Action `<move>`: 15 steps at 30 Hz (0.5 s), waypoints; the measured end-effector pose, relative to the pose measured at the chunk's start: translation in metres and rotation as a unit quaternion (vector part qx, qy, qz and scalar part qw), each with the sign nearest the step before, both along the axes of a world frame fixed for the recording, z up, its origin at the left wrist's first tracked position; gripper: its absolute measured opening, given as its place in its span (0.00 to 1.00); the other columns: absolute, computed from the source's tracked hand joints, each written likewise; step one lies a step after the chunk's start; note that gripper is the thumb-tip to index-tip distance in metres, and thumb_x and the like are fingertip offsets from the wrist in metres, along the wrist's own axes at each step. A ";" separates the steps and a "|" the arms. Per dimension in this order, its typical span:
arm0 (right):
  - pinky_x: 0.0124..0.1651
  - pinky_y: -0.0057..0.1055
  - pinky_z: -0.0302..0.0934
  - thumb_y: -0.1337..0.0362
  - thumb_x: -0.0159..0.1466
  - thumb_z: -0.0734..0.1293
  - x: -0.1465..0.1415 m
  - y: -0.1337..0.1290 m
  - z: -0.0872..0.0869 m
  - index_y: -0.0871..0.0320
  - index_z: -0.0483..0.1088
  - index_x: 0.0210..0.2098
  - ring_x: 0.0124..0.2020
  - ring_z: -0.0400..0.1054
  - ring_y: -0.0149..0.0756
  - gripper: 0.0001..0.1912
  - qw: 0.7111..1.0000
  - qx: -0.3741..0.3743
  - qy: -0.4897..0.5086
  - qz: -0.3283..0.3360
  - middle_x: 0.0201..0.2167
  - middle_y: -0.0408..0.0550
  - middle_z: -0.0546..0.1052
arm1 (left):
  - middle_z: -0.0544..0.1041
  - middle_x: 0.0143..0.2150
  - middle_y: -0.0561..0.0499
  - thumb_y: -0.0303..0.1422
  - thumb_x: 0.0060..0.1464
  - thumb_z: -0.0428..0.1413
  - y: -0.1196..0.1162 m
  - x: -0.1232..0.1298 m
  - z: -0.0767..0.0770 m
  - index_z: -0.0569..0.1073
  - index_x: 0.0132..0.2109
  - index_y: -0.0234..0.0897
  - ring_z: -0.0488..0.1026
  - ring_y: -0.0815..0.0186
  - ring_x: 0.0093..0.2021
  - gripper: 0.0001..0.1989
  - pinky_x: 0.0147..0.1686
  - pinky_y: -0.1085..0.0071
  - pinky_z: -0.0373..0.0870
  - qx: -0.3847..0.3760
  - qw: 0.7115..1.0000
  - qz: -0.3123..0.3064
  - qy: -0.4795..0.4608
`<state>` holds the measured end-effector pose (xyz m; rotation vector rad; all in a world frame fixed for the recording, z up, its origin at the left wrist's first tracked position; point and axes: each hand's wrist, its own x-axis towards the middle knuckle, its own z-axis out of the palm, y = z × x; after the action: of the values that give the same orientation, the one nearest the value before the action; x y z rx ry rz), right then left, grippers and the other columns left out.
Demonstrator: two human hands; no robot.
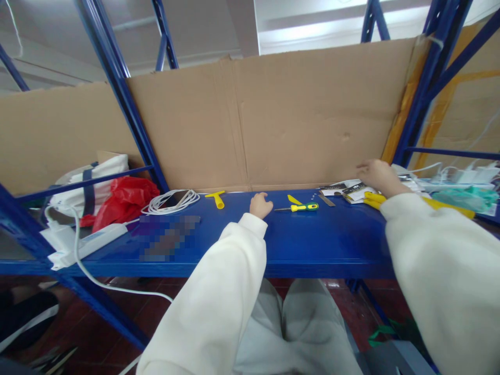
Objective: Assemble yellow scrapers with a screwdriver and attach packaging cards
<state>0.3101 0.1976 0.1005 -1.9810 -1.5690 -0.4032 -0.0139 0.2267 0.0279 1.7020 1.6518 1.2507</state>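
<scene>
My left hand (pixel 261 206) is over the blue shelf top, fingers bent, with a gap between thumb and forefinger and nothing visible in it. Just right of it lies a yellow-and-green-handled screwdriver (pixel 302 207), its thin shaft pointing left. Behind the screwdriver is a small flat yellow piece (pixel 294 200). To the left rests a yellow T-shaped scraper (pixel 219 200). My right hand (pixel 378 175) hovers above printed packets (pixel 357 191), its fingers reaching left, apparently holding nothing. A flat metal strip (pixel 327 200) lies near those packets.
A coiled white cable (pixel 172 202), a red plastic bag (pixel 128 197) and a white power strip (pixel 99 239) occupy the left side. At right are yellow-handled items (pixel 374 200) and a green plastic bag (pixel 464 198). A cardboard wall (pixel 289 125) backs the shelf between blue posts.
</scene>
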 end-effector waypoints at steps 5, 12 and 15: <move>0.53 0.38 0.64 0.68 0.64 0.60 -0.079 0.009 0.003 0.62 0.77 0.50 0.50 0.73 0.47 0.19 0.991 0.071 0.087 0.066 0.46 0.59 0.80 | 0.71 0.61 0.37 0.27 0.49 0.58 -0.007 -0.006 0.000 0.74 0.52 0.39 0.62 0.45 0.65 0.21 0.60 0.49 0.60 -0.025 0.981 0.073 0.177; 0.56 0.34 0.64 0.74 0.59 0.62 -0.105 0.037 -0.061 0.62 0.79 0.44 0.48 0.75 0.42 0.17 0.974 -0.030 0.041 0.223 0.46 0.55 0.81 | 0.62 0.68 0.34 0.32 0.53 0.54 -0.001 -0.042 0.006 0.70 0.59 0.36 0.52 0.45 0.71 0.25 0.62 0.45 0.55 -0.079 0.943 0.184 0.264; 0.55 0.32 0.66 0.73 0.60 0.62 -0.098 0.043 -0.075 0.61 0.80 0.43 0.47 0.76 0.40 0.16 0.970 -0.047 0.066 0.229 0.44 0.52 0.82 | 0.56 0.71 0.32 0.32 0.53 0.53 0.004 -0.059 0.005 0.68 0.62 0.35 0.48 0.44 0.72 0.28 0.61 0.43 0.56 -0.104 0.933 0.238 0.249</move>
<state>0.2116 0.2404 0.0254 -1.6014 -1.9159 -0.0109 -0.0726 0.2309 0.0326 1.6237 2.5160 0.8125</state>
